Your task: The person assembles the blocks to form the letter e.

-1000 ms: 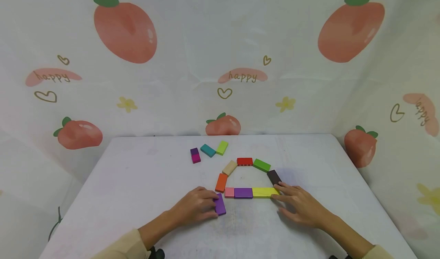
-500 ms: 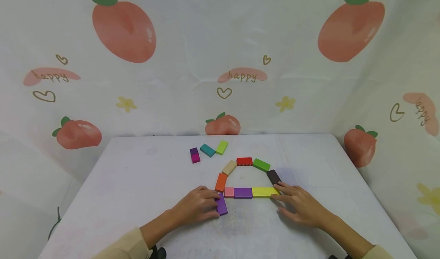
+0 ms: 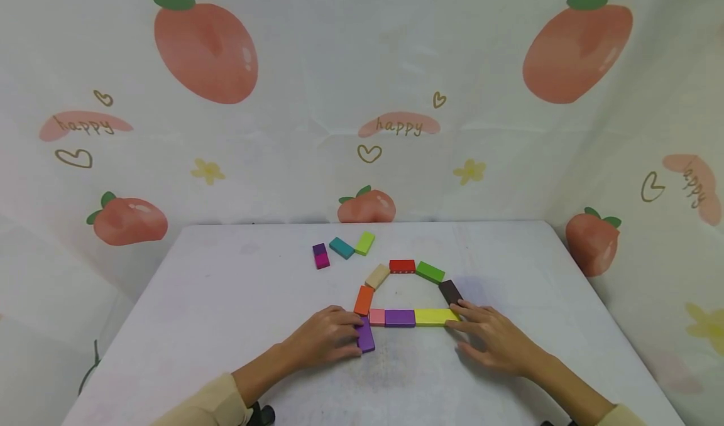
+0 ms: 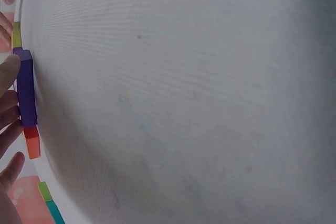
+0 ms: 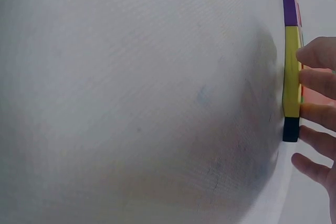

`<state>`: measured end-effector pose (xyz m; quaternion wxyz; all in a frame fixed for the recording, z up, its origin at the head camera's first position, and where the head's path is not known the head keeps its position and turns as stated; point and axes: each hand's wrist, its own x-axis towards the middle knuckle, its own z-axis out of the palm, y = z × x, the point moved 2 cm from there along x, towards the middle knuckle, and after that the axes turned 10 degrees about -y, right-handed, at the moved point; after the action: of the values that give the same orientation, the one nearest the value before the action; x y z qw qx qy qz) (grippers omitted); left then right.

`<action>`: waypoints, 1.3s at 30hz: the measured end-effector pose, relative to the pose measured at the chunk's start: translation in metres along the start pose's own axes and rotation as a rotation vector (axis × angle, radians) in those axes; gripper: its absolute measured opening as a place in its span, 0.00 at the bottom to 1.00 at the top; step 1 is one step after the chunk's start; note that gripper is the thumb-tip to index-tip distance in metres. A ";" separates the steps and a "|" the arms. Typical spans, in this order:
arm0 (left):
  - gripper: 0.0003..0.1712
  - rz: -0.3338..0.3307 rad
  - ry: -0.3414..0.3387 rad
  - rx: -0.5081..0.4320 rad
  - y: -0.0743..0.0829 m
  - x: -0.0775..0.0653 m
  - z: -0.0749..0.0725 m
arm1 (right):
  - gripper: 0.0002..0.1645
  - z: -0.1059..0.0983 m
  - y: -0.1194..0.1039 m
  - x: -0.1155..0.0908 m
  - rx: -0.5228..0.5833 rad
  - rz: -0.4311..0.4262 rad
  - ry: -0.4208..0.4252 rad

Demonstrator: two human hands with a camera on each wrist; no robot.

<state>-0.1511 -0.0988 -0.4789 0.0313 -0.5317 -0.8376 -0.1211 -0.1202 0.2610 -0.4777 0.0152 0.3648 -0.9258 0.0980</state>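
In the head view, my left hand holds a purple block, thumb near its close end and fingertips over its left side and far end. That block lies slanted, just left of the pink block, its far end right by the orange block. With fingers spread, my right hand rests its fingertips on the right end of the yellow block and the dark block. A second purple block sits between pink and yellow. The right wrist view shows fingertips along the yellow block.
Beige, red and green blocks continue the arch on the white table. Farther back lie a two-tone purple and magenta piece, a teal block and a lime block.
My left hand has shifted the slanted purple block slightly right, closer to the pink and orange blocks. The right hand stays in place.
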 end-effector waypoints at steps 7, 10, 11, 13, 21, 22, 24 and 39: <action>0.18 -0.008 -0.008 -0.007 0.000 0.000 0.001 | 0.24 0.001 0.000 -0.001 0.000 -0.001 0.000; 0.16 -0.011 -0.013 -0.021 0.000 0.001 0.000 | 0.24 0.001 0.000 -0.001 0.002 0.005 -0.006; 0.16 -0.012 -0.009 -0.030 -0.001 0.003 -0.001 | 0.24 0.001 0.000 -0.001 0.001 0.007 -0.007; 0.14 -0.019 0.011 -0.047 -0.003 0.006 -0.004 | 0.24 0.000 0.000 -0.001 0.002 0.009 -0.005; 0.19 -0.162 0.145 -0.104 -0.028 0.030 -0.024 | 0.23 0.000 0.000 0.000 0.007 0.013 -0.009; 0.20 -0.198 0.154 -0.120 -0.033 0.033 -0.025 | 0.23 0.000 0.000 0.000 0.006 0.013 -0.008; 0.22 -0.272 0.172 -0.156 -0.041 0.041 -0.028 | 0.23 0.000 0.000 0.000 0.005 0.013 -0.009; 0.35 -0.649 -0.031 -0.067 -0.077 0.088 -0.012 | 0.23 0.000 -0.001 0.001 0.003 0.010 -0.004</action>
<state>-0.2595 -0.0556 -0.4645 -0.0392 -0.2393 -0.9594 -0.1444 -0.1203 0.2594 -0.4769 0.0122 0.3606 -0.9274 0.0988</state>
